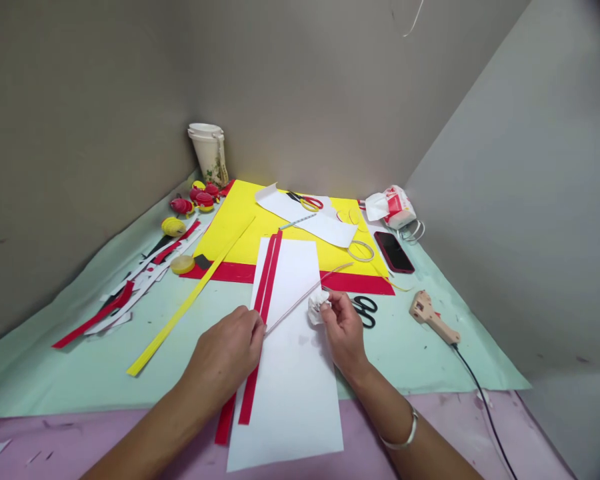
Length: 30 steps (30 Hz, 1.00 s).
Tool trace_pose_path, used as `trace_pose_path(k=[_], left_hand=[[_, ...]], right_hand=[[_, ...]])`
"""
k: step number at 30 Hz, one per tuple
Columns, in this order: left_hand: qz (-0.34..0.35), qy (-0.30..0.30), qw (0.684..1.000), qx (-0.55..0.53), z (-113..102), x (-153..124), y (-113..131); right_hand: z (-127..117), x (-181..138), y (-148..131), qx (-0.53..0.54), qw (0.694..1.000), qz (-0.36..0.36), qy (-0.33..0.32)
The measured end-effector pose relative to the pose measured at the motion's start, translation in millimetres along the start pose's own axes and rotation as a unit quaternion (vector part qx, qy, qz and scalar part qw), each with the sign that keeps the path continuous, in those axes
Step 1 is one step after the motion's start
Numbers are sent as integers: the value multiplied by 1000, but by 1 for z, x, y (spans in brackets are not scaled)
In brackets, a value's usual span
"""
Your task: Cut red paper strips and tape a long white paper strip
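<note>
My left hand (233, 347) is closed, pinching the near end of a thin pale cord or wire (291, 309) that slants up to the right. In my right hand (345, 327) is a crumpled white tissue (318, 308), pressed between thumb and fingers. The cord passes by the top of the tissue; whether it is wrapped there I cannot tell. Beneath both hands lies a long sheet of white paper (290, 407), with red strips (253, 393) along its left side. Black-handled scissors (366, 312) rest just right of my right hand, their blades hidden.
Yellow sheet (225, 227) and red sheet (220, 272) lie behind. A yellow strip (180, 313) and paper scraps (130, 300) are left, below small red and yellow rolls (205, 200) and a white cup (210, 153). Right: phone (394, 252), glue gun (433, 317) with cord, tissue pack (399, 208).
</note>
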<state>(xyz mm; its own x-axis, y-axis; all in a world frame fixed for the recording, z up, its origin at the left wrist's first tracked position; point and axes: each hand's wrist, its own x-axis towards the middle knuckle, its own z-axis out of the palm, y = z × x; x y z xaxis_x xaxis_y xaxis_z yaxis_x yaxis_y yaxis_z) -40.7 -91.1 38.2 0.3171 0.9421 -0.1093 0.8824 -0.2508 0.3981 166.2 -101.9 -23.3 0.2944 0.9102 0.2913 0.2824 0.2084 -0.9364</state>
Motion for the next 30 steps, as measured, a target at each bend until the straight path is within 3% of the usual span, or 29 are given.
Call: trace_pose_path(k=[10,18,25,30], left_hand=[[-3,-16,999,-42,-1,2,-9],[-70,-71,970,-222,-5,16,-24],[-77,-74,965,-242,-7,14,-21],[-67,-71,962,-255,-7,14,-19]], right_hand=[[1,0,2,-23,1000,0,-3],[0,0,1,-21,1000,-2,-10],[1,-1,-3,-29,999,-3,-16],[2,-2,-6,-79,996,-44,-18]])
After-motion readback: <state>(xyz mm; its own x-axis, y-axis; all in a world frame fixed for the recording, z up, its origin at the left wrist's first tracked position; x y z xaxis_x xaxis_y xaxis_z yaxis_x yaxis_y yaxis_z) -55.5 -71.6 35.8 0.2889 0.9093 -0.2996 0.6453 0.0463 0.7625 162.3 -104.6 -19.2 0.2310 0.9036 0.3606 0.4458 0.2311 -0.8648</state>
